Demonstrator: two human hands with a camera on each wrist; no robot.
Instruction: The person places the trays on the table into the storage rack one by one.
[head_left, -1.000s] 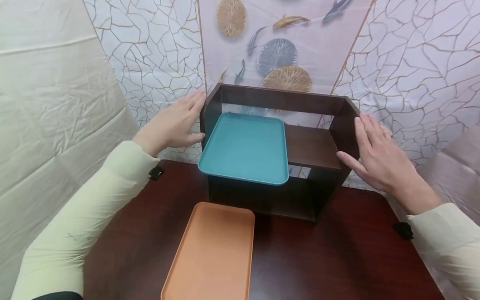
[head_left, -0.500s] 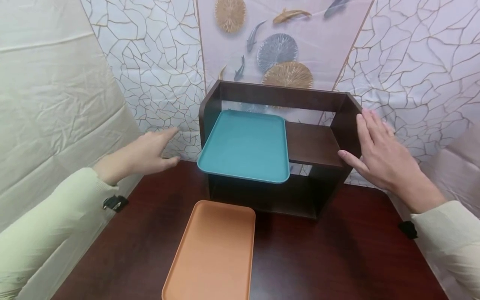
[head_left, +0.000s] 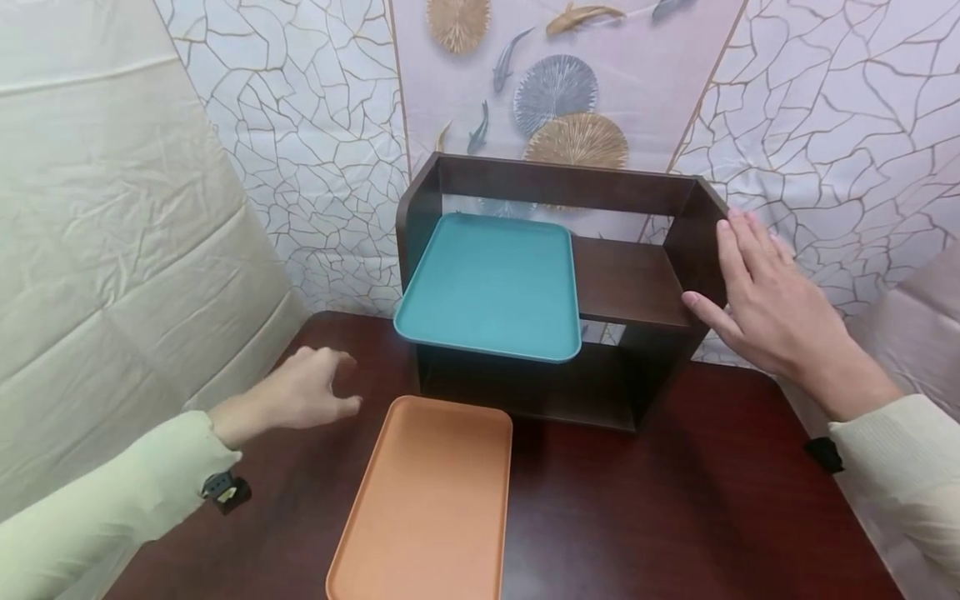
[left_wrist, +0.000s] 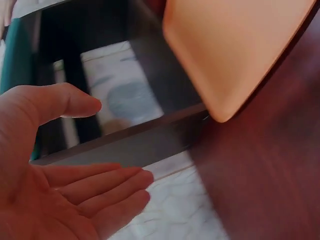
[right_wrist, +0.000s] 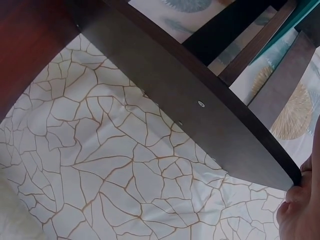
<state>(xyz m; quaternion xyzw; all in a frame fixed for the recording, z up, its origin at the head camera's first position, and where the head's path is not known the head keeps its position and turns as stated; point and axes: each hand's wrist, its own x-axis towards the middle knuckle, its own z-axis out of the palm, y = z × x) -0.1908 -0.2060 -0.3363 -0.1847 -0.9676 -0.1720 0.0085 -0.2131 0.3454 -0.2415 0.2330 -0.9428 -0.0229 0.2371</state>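
Observation:
A dark brown two-tier shelf stands at the back of the table. On its upper board lies a teal tray, its front edge jutting out past the board. An orange tray lies on the table in front of the shelf, left of centre. My left hand hovers left of the orange tray, thumb and fingers apart and nothing between them; the left wrist view shows the palm bare. With fairly straight fingers, my right hand rests against the shelf's right side panel, thumb at its front edge.
The table is dark red-brown and glossy. Behind the shelf hangs a patterned cloth with gold lines and fish. A plain pale cloth closes off the left side.
My left hand has come away from the shelf's left side and moved down and left, to beside the orange tray. The right hand stays at the shelf's right side.

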